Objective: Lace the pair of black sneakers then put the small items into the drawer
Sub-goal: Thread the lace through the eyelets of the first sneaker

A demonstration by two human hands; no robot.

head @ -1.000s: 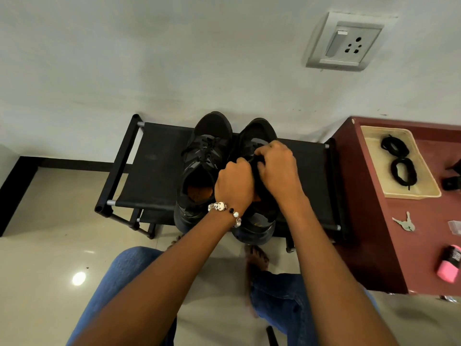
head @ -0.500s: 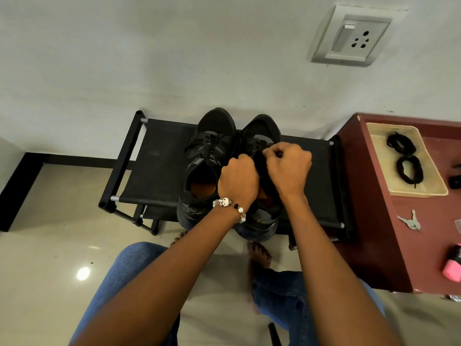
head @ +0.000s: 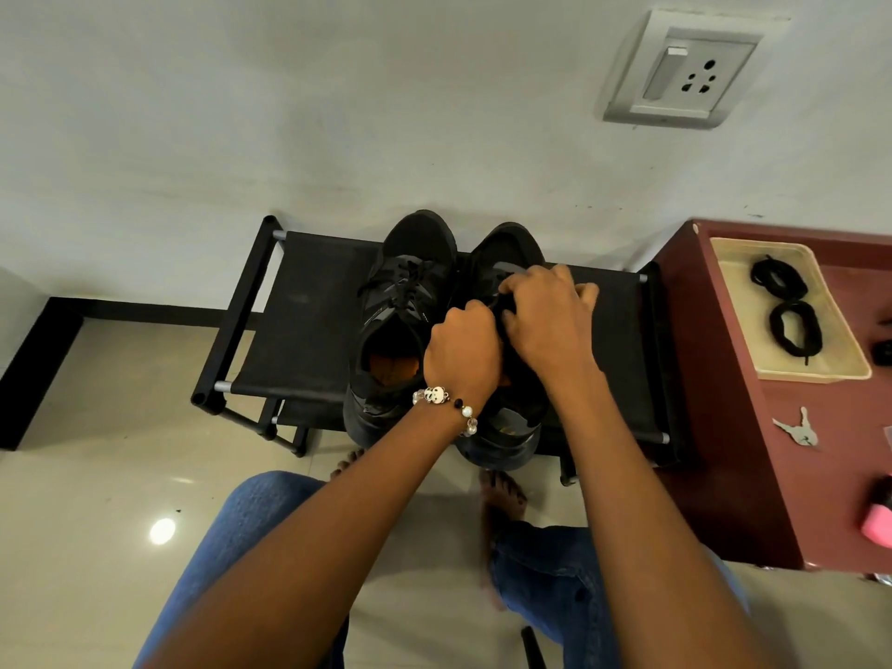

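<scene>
- Left of centre, the laced sneaker (head: 400,325) stands on the black fabric shoe rack (head: 309,325), its lace crossed up the tongue; it looks light and soft-sided, best taken by the heel collar.
- At centre, the left hand (head: 461,354), with a beaded bracelet (head: 446,403) at the wrist, is curled tight and seems to pinch something dark over the tongue; I judge it to be the lace.
- Just right, the right hand (head: 545,321) curls over the second sneaker (head: 507,417), fingers bent at the eyelets; what they grip is hidden.
- Far right, on the maroon cabinet (head: 714,427), a cream tray (head: 840,350) holds two coiled black laces (head: 787,306): limp, and likely to slip unless pinched near the tip.
- Below the tray lie the keys (head: 796,429), small, stiff and easy to pick up.
</scene>
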